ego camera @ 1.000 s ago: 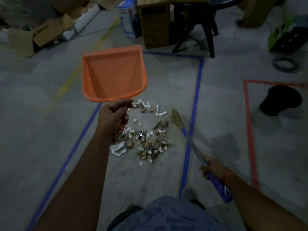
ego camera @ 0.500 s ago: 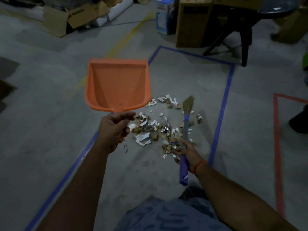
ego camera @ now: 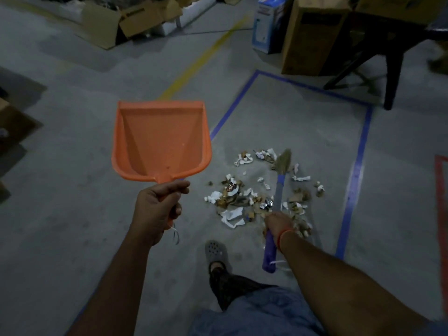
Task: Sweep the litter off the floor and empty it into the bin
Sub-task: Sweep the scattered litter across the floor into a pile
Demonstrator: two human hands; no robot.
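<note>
Left hand (ego camera: pixel 158 209), fingers curled round the handle, holds the orange dustpan (ego camera: pixel 161 141) aloft at 10 o'clock of the litter (ego camera: pixel 257 197). Right hand (ego camera: pixel 278 224) grips the hand broom (ego camera: pixel 278 197), bristles at the pile's 12 o'clock. I'd set the pan lip flat at the near edge, then sweep short strokes toward it; bin unseen.

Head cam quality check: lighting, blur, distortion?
Head view: dim and underexposed, no glare; the orange dustpan is the only vivid colour. The litter and broom read fairly sharp; the boxes at top look soft. Wide-angle stretch enlarges the forearms at the bottom edge.
</note>
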